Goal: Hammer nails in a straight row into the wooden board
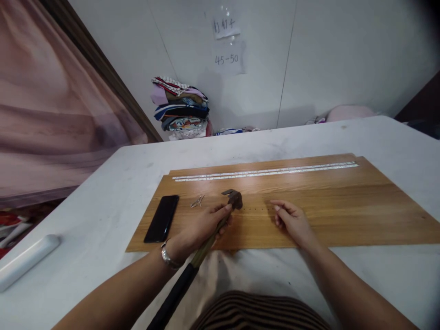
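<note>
My left hand (210, 223) is wrapped round the upper handle of a claw hammer (235, 199), close below its metal head. The hammer's black grip slants down toward my body. Over the wooden board (343, 206), my right hand (291, 222) has thumb and forefinger drawn close together with the other fingers curled. Whatever may be between its fingertips is too small to make out. A row of small dark dots (255, 209) runs along the board between the hammer head and my right fingertips; I cannot tell whether they are nail heads or holes. Several loose nails (197, 201) lie left of the hammer.
A black phone (161, 219) lies on the board's left end. Two pale measuring strips (264, 173) run along its far side. The board rests on a white-covered table (103, 197), with a white roll (29, 261) at left. Folded clothes (182, 107) are stacked behind, by the wall.
</note>
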Demonstrator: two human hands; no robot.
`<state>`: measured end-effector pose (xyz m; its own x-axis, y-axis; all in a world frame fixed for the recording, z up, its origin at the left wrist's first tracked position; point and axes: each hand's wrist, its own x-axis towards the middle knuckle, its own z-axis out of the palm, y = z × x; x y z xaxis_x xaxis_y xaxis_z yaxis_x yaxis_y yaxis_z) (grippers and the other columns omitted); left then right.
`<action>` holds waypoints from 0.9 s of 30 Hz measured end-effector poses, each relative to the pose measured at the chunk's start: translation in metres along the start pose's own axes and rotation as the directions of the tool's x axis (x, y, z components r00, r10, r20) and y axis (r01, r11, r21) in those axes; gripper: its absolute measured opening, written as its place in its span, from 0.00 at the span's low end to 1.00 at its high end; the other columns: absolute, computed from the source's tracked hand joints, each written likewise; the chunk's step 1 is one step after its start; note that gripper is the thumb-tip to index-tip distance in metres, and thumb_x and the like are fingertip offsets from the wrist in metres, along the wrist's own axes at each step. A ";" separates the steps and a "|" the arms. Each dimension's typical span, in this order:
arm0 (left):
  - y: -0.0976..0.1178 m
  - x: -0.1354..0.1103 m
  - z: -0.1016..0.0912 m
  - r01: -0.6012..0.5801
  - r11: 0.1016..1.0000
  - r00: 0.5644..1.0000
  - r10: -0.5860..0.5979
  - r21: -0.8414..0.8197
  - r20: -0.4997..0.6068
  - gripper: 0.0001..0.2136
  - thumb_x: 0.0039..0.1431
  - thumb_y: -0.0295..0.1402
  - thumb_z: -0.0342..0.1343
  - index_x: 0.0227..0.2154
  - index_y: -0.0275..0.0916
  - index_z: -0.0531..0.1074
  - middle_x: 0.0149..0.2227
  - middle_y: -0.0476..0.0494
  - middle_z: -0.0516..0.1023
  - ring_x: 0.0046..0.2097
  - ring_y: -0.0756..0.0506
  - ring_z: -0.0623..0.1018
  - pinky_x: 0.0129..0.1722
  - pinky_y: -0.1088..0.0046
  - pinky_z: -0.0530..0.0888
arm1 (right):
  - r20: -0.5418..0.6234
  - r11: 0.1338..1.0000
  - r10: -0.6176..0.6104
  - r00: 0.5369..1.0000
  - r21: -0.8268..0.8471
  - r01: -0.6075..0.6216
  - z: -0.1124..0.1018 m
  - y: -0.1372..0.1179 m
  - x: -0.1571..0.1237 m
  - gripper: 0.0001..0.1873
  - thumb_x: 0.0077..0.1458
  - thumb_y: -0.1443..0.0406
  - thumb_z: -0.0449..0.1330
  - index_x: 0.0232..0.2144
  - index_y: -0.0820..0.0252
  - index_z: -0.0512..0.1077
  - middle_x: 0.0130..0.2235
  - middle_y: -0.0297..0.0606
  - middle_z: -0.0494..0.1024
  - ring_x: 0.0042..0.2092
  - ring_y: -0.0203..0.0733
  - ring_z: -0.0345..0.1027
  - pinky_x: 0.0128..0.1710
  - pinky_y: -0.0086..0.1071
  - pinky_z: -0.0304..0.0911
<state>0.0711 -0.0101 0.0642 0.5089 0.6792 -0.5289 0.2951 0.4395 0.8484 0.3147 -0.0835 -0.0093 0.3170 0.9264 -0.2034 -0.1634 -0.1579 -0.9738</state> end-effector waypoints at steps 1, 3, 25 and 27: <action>0.000 -0.001 0.001 -0.001 1.000 1.000 0.001 0.009 0.003 0.19 0.58 0.51 0.52 0.37 0.37 0.68 0.28 0.51 0.67 0.20 0.57 0.63 0.17 0.79 0.57 | -0.001 1.000 -0.002 1.000 -0.004 0.002 0.000 0.000 0.000 0.22 0.46 0.53 0.62 0.39 0.62 0.75 0.17 0.27 0.67 0.19 0.33 0.58 0.18 0.26 0.50; 0.000 -0.001 0.002 0.004 0.999 1.000 -0.004 0.032 0.005 0.19 0.58 0.51 0.52 0.35 0.37 0.67 0.28 0.52 0.67 0.21 0.57 0.63 0.18 0.79 0.58 | -0.004 1.000 -0.006 1.000 -0.014 0.006 0.000 -0.001 0.000 0.22 0.46 0.53 0.62 0.39 0.62 0.75 0.17 0.27 0.67 0.19 0.33 0.58 0.18 0.26 0.51; 0.002 0.000 0.005 0.020 1.000 1.000 -0.020 0.011 0.000 0.19 0.57 0.51 0.54 0.34 0.37 0.66 0.29 0.51 0.67 0.20 0.57 0.63 0.16 0.81 0.59 | -0.013 1.000 0.001 1.000 -0.030 -0.002 0.002 -0.006 -0.001 0.23 0.44 0.51 0.61 0.38 0.61 0.75 0.17 0.27 0.66 0.18 0.32 0.57 0.18 0.26 0.50; 0.004 -0.001 0.003 0.016 1.000 1.000 -0.016 -0.002 -0.003 0.19 0.57 0.50 0.54 0.36 0.37 0.66 0.29 0.50 0.69 0.20 0.57 0.63 0.16 0.81 0.58 | -0.017 1.000 0.002 1.000 -0.031 -0.003 0.002 -0.006 -0.001 0.22 0.44 0.52 0.61 0.38 0.61 0.75 0.16 0.27 0.67 0.18 0.32 0.57 0.17 0.26 0.50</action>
<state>0.0746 -0.0106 0.0683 0.5021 0.6736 -0.5423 0.3017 0.4512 0.8399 0.3129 -0.0831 -0.0029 0.3321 0.9201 -0.2074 -0.1352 -0.1712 -0.9759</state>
